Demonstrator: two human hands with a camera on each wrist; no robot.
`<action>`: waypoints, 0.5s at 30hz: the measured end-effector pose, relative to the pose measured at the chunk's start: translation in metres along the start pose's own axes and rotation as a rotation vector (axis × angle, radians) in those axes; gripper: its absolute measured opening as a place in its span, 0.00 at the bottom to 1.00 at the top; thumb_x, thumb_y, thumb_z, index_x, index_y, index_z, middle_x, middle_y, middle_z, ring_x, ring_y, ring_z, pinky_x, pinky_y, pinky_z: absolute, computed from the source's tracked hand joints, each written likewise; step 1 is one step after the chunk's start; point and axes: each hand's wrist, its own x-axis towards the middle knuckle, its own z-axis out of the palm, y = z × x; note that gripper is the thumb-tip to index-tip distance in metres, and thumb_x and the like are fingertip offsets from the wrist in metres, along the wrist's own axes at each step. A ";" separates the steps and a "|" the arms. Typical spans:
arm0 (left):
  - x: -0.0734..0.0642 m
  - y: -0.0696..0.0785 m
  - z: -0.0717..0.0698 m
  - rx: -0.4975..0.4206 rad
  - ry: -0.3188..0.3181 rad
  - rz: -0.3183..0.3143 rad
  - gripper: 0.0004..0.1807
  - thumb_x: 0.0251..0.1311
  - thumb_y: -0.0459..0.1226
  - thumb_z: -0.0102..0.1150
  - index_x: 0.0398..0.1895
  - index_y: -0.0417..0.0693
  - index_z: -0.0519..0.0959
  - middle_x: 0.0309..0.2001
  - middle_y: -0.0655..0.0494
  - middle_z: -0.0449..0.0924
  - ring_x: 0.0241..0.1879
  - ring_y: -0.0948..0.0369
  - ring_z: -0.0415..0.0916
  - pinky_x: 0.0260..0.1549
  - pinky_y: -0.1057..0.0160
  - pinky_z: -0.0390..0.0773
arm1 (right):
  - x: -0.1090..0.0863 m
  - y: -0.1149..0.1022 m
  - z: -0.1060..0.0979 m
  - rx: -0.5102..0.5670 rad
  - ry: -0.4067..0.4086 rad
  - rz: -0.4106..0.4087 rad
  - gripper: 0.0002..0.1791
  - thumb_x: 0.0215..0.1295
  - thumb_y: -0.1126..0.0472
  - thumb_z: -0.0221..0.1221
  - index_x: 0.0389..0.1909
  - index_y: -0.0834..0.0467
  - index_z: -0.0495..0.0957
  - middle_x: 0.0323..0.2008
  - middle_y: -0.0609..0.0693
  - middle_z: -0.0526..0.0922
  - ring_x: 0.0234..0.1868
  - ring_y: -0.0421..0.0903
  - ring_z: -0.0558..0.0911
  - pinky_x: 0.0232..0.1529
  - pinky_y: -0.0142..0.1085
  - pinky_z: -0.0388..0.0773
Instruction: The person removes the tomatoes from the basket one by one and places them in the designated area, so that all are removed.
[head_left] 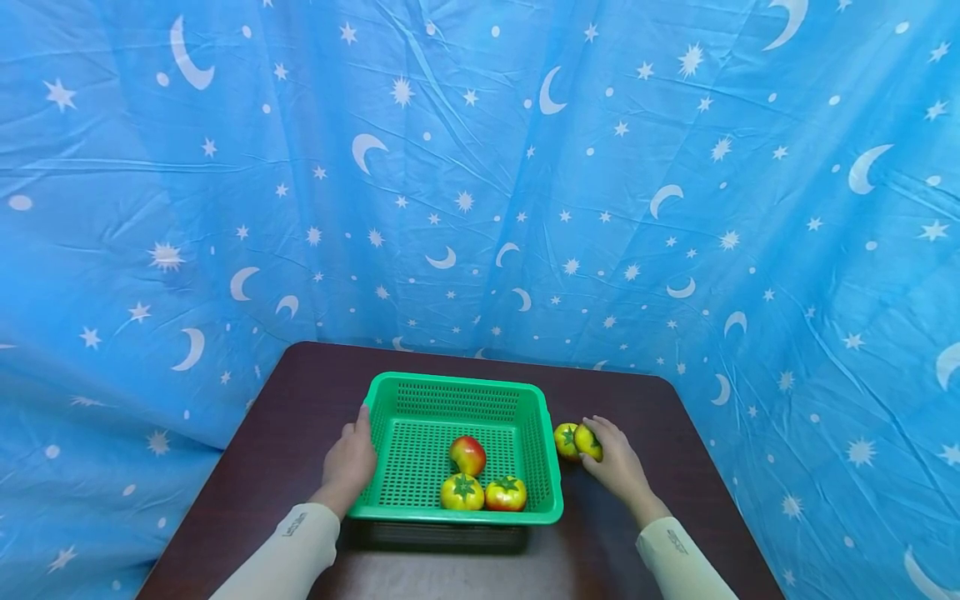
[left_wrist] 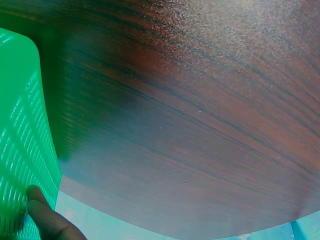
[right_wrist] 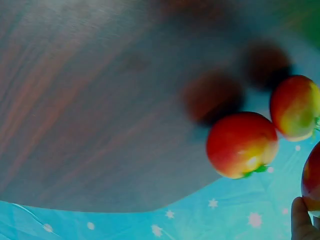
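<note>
Nearest: yellow tomato (head_left: 462,492) and redder tomato (head_left: 506,494), just beside each other inside the green basket (head_left: 454,517), near edge. Basket reads as thin, light, slightly flexy plastic; best hold is the rim, both sides. Left hand (head_left: 350,464) is at its left wall, fingers against the outside; gripping or only pressing, I can't tell. Right hand (head_left: 618,467), right of the basket, has its fingers curled round the gripped tomato (head_left: 588,442). Glossy, so probably slippery; firm and fairly light, I'd guess, may bruise if real. Hold round the widest part, off the leafy top. Red-topped tomato (head_left: 468,456) lies tipped behind the basket pair. Loose tomato (head_left: 566,442) is on the worktop (head_left: 318,375), close by the basket's right wall.

Hard to see: left thumb; right palm. Right wrist view clips the gripped tomato, yet shows two others beyond it; from the head only one loose one shows, the other probably behind the hand. Dark blurs there: shadows or reflections, unclear. Left wrist view catches only a slice of basket.
</note>
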 end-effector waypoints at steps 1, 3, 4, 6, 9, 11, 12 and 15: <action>0.000 0.000 0.000 0.000 -0.001 -0.002 0.36 0.72 0.31 0.45 0.80 0.39 0.46 0.54 0.32 0.74 0.35 0.50 0.76 0.41 0.44 0.80 | -0.002 0.002 0.001 0.006 -0.001 0.003 0.34 0.61 0.61 0.67 0.69 0.59 0.71 0.71 0.61 0.68 0.70 0.63 0.69 0.64 0.60 0.71; 0.000 0.000 0.000 0.000 0.000 -0.006 0.36 0.72 0.31 0.45 0.80 0.39 0.46 0.54 0.32 0.74 0.35 0.50 0.77 0.42 0.43 0.80 | -0.005 0.006 0.003 0.007 -0.001 0.005 0.34 0.61 0.61 0.67 0.69 0.59 0.71 0.71 0.61 0.68 0.70 0.62 0.69 0.64 0.60 0.72; 0.000 0.001 0.000 -0.001 0.000 -0.008 0.36 0.72 0.31 0.45 0.80 0.39 0.46 0.54 0.32 0.74 0.36 0.50 0.77 0.43 0.43 0.80 | -0.006 0.008 0.004 0.010 0.000 0.006 0.34 0.61 0.61 0.67 0.69 0.59 0.71 0.71 0.61 0.68 0.70 0.62 0.69 0.64 0.60 0.72; 0.000 0.001 0.000 -0.003 0.001 -0.010 0.36 0.72 0.31 0.45 0.80 0.40 0.47 0.55 0.33 0.74 0.36 0.50 0.77 0.44 0.43 0.80 | -0.009 0.011 0.006 0.014 0.006 0.006 0.34 0.60 0.61 0.68 0.68 0.58 0.71 0.71 0.61 0.69 0.69 0.62 0.70 0.63 0.60 0.72; -0.001 0.001 -0.001 -0.005 0.003 -0.008 0.36 0.72 0.31 0.46 0.80 0.39 0.47 0.55 0.33 0.74 0.36 0.50 0.77 0.44 0.43 0.80 | -0.012 0.014 0.008 0.011 0.013 0.007 0.34 0.60 0.62 0.68 0.68 0.59 0.72 0.70 0.61 0.69 0.69 0.62 0.70 0.63 0.60 0.72; -0.001 0.001 -0.001 -0.005 0.002 -0.008 0.36 0.72 0.31 0.45 0.80 0.39 0.47 0.55 0.32 0.74 0.36 0.50 0.77 0.44 0.43 0.80 | -0.014 0.016 0.010 0.013 0.014 0.011 0.34 0.59 0.62 0.68 0.68 0.59 0.72 0.70 0.61 0.70 0.69 0.62 0.70 0.63 0.60 0.72; -0.001 0.001 -0.001 -0.004 0.001 -0.007 0.36 0.72 0.30 0.45 0.80 0.39 0.46 0.55 0.32 0.74 0.36 0.50 0.77 0.44 0.43 0.80 | -0.015 0.017 0.011 0.014 0.011 0.015 0.34 0.59 0.62 0.68 0.68 0.59 0.72 0.70 0.61 0.70 0.69 0.62 0.70 0.64 0.60 0.72; 0.000 0.001 0.000 -0.002 0.002 -0.007 0.36 0.72 0.30 0.44 0.80 0.39 0.46 0.54 0.32 0.74 0.37 0.50 0.77 0.45 0.43 0.80 | -0.019 0.020 0.014 0.005 0.003 0.021 0.33 0.59 0.62 0.69 0.67 0.59 0.73 0.69 0.61 0.71 0.69 0.62 0.70 0.63 0.60 0.72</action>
